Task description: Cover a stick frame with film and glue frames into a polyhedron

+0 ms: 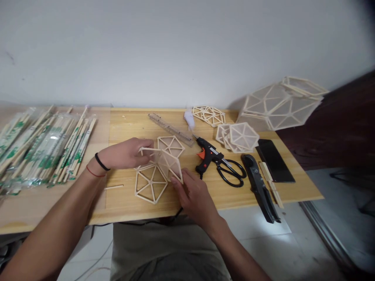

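Note:
Between my hands is a wooden-stick frame backed with a pale translucent sheet, tilted up from the table. My left hand is closed at its upper left end, the fingertips partly hidden. Down at its lower right corner, my right hand pinches the edge between thumb and fingers. Below it lies an open hexagonal stick frame with spokes meeting at the centre. Another spoked frame lies flat behind the held panel. A short loose stick rests near my left wrist.
Wrapped chopsticks cover the left side. A clear ruler, glue gun, black-handled scissors, black cutter-like tool and dark phone lie around. Stacked panels and a large panelled structure stand at right.

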Demonstrator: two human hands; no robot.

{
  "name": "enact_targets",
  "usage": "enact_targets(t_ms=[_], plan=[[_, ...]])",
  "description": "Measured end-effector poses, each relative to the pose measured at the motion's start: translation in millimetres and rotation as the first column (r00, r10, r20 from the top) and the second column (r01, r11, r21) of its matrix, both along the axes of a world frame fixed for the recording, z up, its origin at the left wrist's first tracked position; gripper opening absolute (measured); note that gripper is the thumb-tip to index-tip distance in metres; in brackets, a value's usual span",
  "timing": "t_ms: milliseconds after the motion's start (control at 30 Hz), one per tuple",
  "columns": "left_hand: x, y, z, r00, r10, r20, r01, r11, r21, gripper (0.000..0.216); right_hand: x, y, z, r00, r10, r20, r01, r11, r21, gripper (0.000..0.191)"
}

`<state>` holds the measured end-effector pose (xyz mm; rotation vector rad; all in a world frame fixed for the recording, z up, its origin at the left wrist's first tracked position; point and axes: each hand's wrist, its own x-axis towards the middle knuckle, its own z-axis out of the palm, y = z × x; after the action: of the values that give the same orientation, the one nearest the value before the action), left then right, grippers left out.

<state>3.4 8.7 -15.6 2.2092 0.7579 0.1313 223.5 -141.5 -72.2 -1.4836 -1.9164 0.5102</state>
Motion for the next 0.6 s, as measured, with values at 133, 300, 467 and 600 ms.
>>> enact_targets(t_ms=[133,300,467,600], plan=[[-2.6,1.6,-4.6,0.998,0.014,0.059,-0.014,1.000,-0.003,0.037,1.0,0.2,-1.3,0.999,0.006,-0.040,-0.009,0.997,-0.082,0.017],[-7.5,5.4,-5.6,0.991,-0.070,0.113,0.087,0.984,-0.155,0.060,2.8,0.6,-2.1,0.996,0.016,-0.090,-0.034,0.979,-0.203,0.009],[-7.7,6.4,-4.3,0.992,-0.045,0.115,0.067,0.979,-0.193,0.055,1.9,1.2,-2.4,0.994,0.013,-0.109,-0.038,0.972,-0.232,0.022],[-5.9,5.2,-4.2,0.985,-0.065,0.158,0.100,0.969,-0.226,0.043,-0.8,1.5,-1.7,0.992,-0.012,-0.126,-0.015,0.977,-0.214,0.021]])
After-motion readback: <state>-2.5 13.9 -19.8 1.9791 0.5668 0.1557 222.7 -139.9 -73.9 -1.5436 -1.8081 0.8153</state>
